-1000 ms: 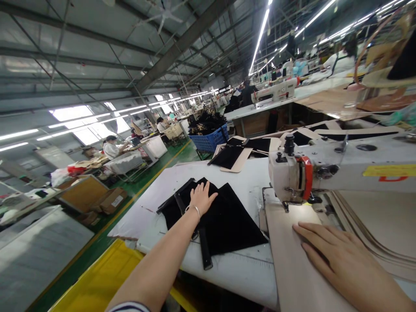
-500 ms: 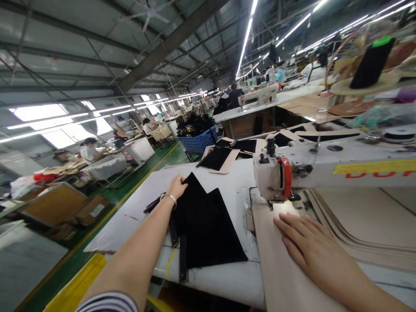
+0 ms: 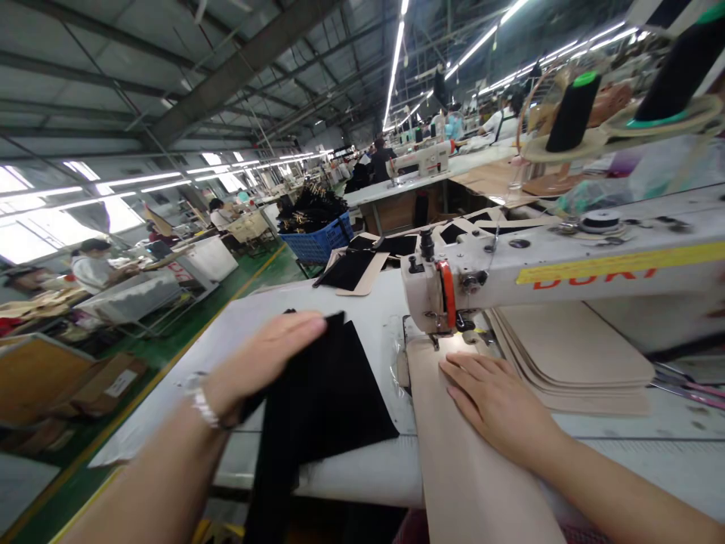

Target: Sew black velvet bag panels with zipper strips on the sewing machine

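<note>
My left hand (image 3: 272, 351), slightly blurred, is closed on the upper corner of a piece of black fabric (image 3: 340, 400) at the left of the machine bed. Part of that fabric hangs over the table's front edge. My right hand (image 3: 498, 408) lies flat with fingers stretched on a long beige panel (image 3: 453, 461). The panel's far end is beneath the presser foot (image 3: 436, 341) of a white sewing machine (image 3: 504, 276), whose lamp lights the spot by my fingertips.
Stacked beige panels (image 3: 572, 347) with rounded corners lie under the machine arm. Behind it are black and beige pieces (image 3: 351, 270), a blue crate (image 3: 320, 243) heaped with black items, and black thread cones (image 3: 575, 113). Scissors-like tools (image 3: 688, 385) lie at right. Other people sit at far tables.
My left hand has drawn the black fabric toward me, folding it and bringing part over the table edge. My right hand stays on the beige panel. The view has turned to the right.
</note>
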Demonstrator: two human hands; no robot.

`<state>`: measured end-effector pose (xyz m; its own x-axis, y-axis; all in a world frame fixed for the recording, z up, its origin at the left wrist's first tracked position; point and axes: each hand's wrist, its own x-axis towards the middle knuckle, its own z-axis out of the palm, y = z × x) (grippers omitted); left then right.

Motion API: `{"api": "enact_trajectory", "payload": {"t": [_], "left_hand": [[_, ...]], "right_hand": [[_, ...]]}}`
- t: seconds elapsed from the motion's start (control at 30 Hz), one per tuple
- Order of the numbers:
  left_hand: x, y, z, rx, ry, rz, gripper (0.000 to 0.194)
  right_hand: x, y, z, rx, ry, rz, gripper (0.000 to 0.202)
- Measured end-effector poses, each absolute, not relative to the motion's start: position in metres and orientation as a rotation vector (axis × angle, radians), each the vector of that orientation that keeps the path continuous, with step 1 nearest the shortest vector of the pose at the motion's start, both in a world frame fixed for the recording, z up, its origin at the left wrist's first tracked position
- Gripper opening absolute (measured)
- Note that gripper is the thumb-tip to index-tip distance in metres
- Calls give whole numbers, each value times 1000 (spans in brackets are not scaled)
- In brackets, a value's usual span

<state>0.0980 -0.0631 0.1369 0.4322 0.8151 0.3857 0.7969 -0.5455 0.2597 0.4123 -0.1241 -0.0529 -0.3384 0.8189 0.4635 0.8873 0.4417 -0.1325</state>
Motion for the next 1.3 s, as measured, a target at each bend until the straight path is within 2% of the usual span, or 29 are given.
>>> {"api": "enact_trajectory", "payload": {"t": [0.07,0.1,0.17,0.23,0.3,0.4,0.57,0.8,1.1,1.3], "left_hand": [[145,-53,86,2464,1134,267,40],[166,-48,61,2380,1072,207,32],[199,-42,19,2284,1101,263,12],[218,-38,-8,2267,1158,354,20],[226,-34,-20,2270,1193,433,16],[228,-26,-23,2260,1189,490,8],[233,-18,-25,2232,1116,496,14],[241,-16,-26,2252,1211,519,8],[243,-10,-27,2304,1253,520,10],[245,-7,-29,2342,1260,523,10]], "right_hand": [[413,-125,-52,-1429,-2235,-194,36],[413,-126,-51,-1429,-2238,-190,36],[413,-126,-49,-1434,-2243,-176,34],[414,-126,-49,-1442,-2240,-160,34],[414,-126,-49,-1449,-2235,-145,35],[414,-125,-50,-1453,-2234,-128,39],[414,-124,-50,-1460,-2237,-120,41],[413,-124,-51,-1486,-2250,-130,46],[413,-121,-54,-1515,-2280,-167,52],[412,-122,-51,-1526,-2270,-126,49]]}}
